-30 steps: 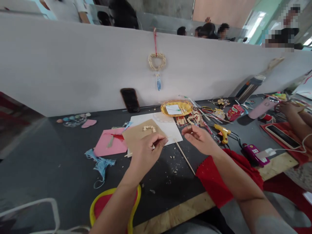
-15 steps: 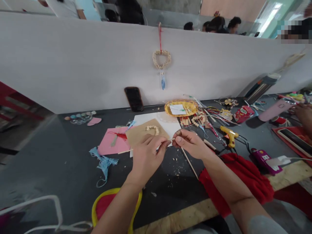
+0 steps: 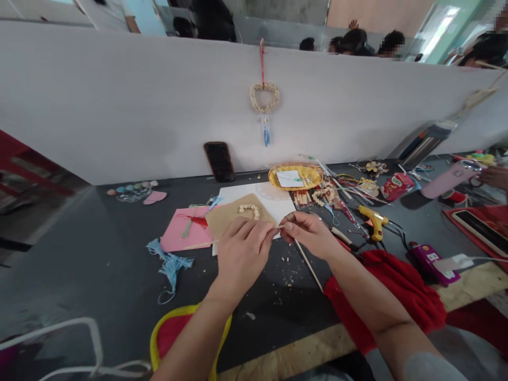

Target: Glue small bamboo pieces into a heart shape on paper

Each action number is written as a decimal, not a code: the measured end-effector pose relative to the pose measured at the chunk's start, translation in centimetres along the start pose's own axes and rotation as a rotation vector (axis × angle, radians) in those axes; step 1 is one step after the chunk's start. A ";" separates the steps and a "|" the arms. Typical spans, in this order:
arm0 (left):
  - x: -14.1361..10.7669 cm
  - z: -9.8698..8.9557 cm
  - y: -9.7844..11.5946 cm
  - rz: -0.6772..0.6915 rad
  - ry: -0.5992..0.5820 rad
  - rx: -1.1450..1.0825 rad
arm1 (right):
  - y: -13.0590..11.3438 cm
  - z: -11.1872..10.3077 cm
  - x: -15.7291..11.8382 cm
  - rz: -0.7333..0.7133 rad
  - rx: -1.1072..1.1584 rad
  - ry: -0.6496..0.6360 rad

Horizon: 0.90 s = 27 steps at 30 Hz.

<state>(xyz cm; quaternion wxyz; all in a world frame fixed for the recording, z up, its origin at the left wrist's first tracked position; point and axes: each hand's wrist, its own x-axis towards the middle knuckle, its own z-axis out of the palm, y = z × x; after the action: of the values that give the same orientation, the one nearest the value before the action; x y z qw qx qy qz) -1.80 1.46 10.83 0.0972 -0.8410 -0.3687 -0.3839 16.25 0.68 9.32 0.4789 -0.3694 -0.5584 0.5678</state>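
A thin pale wooden stick spans the small gap between my two hands, above the dark table. My left hand is closed in a pinch on one end, its back toward me. The fingers and thumb of my right hand pinch the other end. Just beyond them, a curved string of pale wooden pieces lies on a brown sheet of paper. A longer stick slants on the table below my right hand, with small cut bits and crumbs beside it.
A yellow glue gun, a purple power box and a red cloth are at right. A yellow basket and a phone stand by the wall. Blue tassels lie left. Another person's hand shows far right.
My left fingers have closed in more around the stick, and less of the gap under the thumb shows. My right hand stays nearly in place.
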 end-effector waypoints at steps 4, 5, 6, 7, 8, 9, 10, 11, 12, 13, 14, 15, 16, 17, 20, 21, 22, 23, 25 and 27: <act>0.0 -0.1 0.1 0.010 0.001 0.028 | 0.1 0.1 0.1 0.026 0.033 0.016; 0.0 -0.1 0.1 0.012 0.000 0.036 | 0.2 0.1 0.1 0.034 0.037 0.027; 0.1 -0.1 0.2 0.012 -0.001 0.045 | 0.3 0.2 0.2 0.036 0.037 0.039; 0.0 0.0 0.2 0.010 -0.002 0.054 | 0.4 0.2 0.2 0.032 0.031 0.050; 0.0 0.1 0.2 0.010 -0.002 0.062 | 0.4 0.3 0.2 0.019 0.020 0.061; 0.0 0.1 0.2 0.012 -0.004 0.068 | 0.5 0.4 0.2 -0.001 0.009 0.073; 0.0 0.2 0.2 0.015 -0.003 0.070 | 0.5 0.5 0.1 -0.026 0.000 0.084; 0.0 0.2 0.3 0.020 0.002 0.071 | 0.6 0.6 0.1 -0.050 -0.004 0.092; 0.0 0.3 0.3 0.024 0.009 0.074 | 0.6 0.8 0.0 -0.070 -0.001 0.096; 0.0 0.3 0.4 0.028 0.020 0.079 | 0.7 1.0 -0.1 -0.089 0.011 0.102; 0.0 0.3 0.5 0.032 0.034 0.087 | 0.9 1.1 -0.1 -0.106 0.027 0.107; 0.0 0.3 0.6 0.035 0.050 0.098 | 1.1 1.3 -0.2 -0.121 0.045 0.114; -0.1 0.3 0.7 0.040 0.068 0.109 | 1.3 1.5 -0.2 -0.131 0.063 0.123; -0.1 0.3 0.9 0.046 0.084 0.119 | 1.6 1.7 -0.3 -0.139 0.082 0.135; -0.2 0.4 1.1 0.060 0.123 0.131 | 2.6 2.0 -0.3 -0.139 0.137 0.164; -0.2 0.4 1.1 0.063 0.129 0.131 | 2.8 2.1 -0.3 -0.134 0.153 0.166; -0.3 0.5 1.1 0.067 0.135 0.129 | 2.8 2.1 -0.3 -0.127 0.165 0.163; -0.3 0.5 1.1 0.071 0.141 0.123 | 2.8 2.1 -0.3 -0.122 0.173 0.160; -0.2 0.6 0.9 0.073 0.140 0.104 | 2.3 1.9 -0.3 -0.110 0.157 0.142; -0.1 0.6 0.7 0.056 0.113 0.074 | 1.4 1.6 -0.2 -0.100 0.092 0.118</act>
<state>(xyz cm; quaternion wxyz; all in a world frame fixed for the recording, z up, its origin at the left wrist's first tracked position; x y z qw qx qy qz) -1.04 1.15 10.41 0.1595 -0.8237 -0.3528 -0.4143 14.58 0.13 8.05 0.5550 -0.3516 -0.5204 0.5454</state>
